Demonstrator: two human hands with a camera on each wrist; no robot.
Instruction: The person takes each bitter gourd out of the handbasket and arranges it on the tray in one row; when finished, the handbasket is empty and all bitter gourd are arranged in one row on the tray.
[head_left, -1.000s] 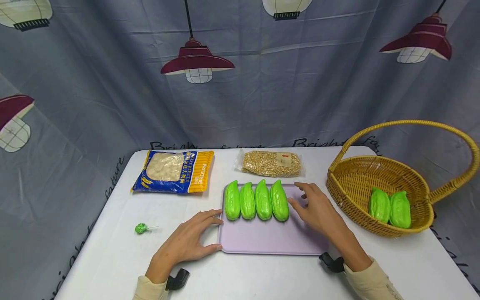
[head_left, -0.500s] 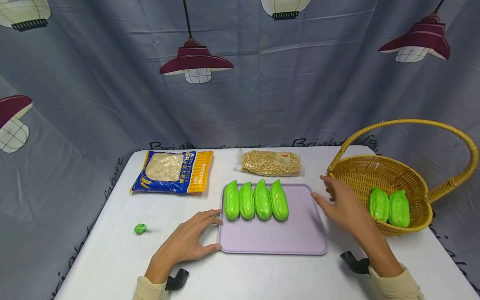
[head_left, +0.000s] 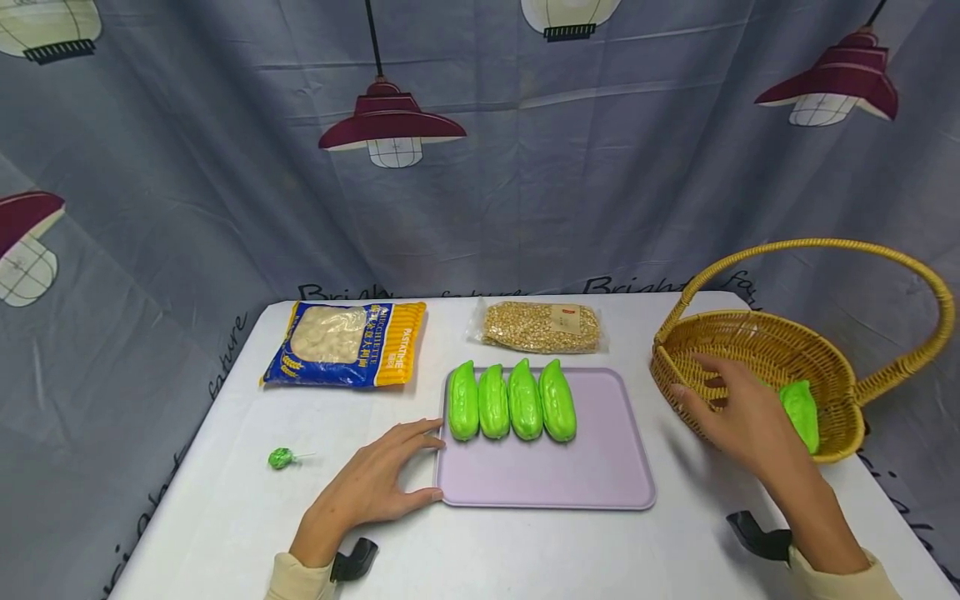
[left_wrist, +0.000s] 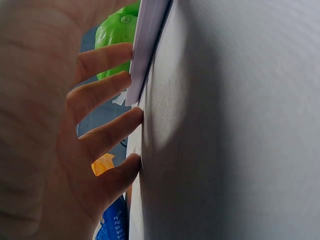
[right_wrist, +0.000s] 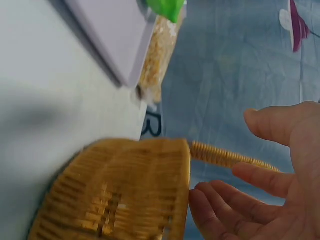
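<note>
Several bright green vegetables, shaped like bitter melons (head_left: pixel 526 402), lie in a row on a lilac tray (head_left: pixel 547 475). My left hand (head_left: pixel 373 475) touches the tray's left edge with fingers and thumb spread; the left wrist view shows its fingers (left_wrist: pixel 107 57) against the rim. My right hand (head_left: pixel 750 417) is over the near left part of a wicker basket (head_left: pixel 780 333), thumb and fingers apart with nothing between them. Inside the basket one green melon (head_left: pixel 801 412) shows beside the hand, which covers the area to its left.
A blue and yellow pasta bag (head_left: pixel 345 343) lies at the back left and a clear bag of grain (head_left: pixel 540 327) behind the tray. A green lollipop (head_left: pixel 282 457) lies at the left. The basket's tall handle (head_left: pixel 817 244) arches above it.
My right hand has moved right, from beside the melons on the tray to over the basket, where it now hides one melon. My left hand has stayed at the tray's edge.
</note>
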